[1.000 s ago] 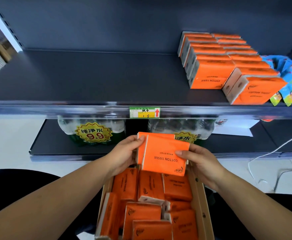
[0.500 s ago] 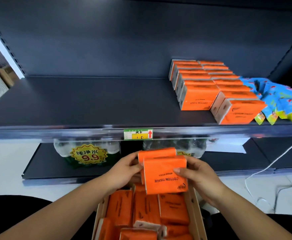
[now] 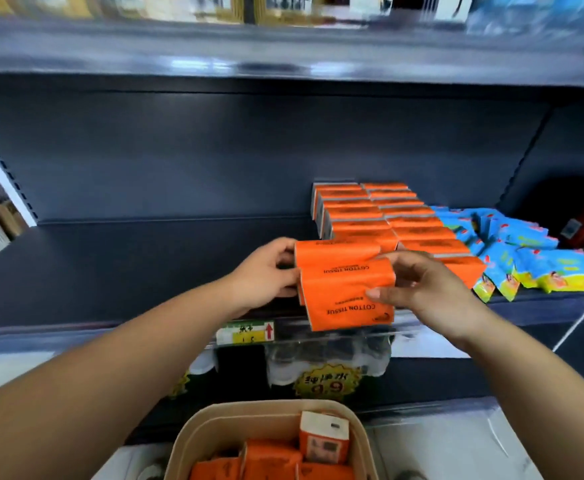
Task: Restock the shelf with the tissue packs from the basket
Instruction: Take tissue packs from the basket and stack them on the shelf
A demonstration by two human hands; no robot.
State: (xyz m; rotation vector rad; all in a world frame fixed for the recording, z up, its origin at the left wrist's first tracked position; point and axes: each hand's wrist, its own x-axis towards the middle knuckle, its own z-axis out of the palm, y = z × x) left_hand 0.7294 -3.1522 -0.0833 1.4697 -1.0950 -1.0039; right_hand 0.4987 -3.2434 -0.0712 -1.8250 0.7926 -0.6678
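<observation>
2 orange tissue packs (image 3: 347, 292) are grasped between the left grip (image 3: 266, 271), with fingers curled on their left end, and the right grip (image 3: 432, 289), with thumb and fingers pinched on their right end. They are held over the front edge of the shelf (image 3: 127, 271), just before 2 rows of stocked packs (image 3: 363, 216). More packs are seen in the basket (image 3: 210, 427) below. Blue packets (image 3: 526, 251) are laid at the right.

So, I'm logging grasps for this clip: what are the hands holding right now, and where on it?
Two orange tissue packs, held together as a pair. The left hand grips their left ends. The right hand grips their right ends, with its thumb on the front pack's face.
</observation>
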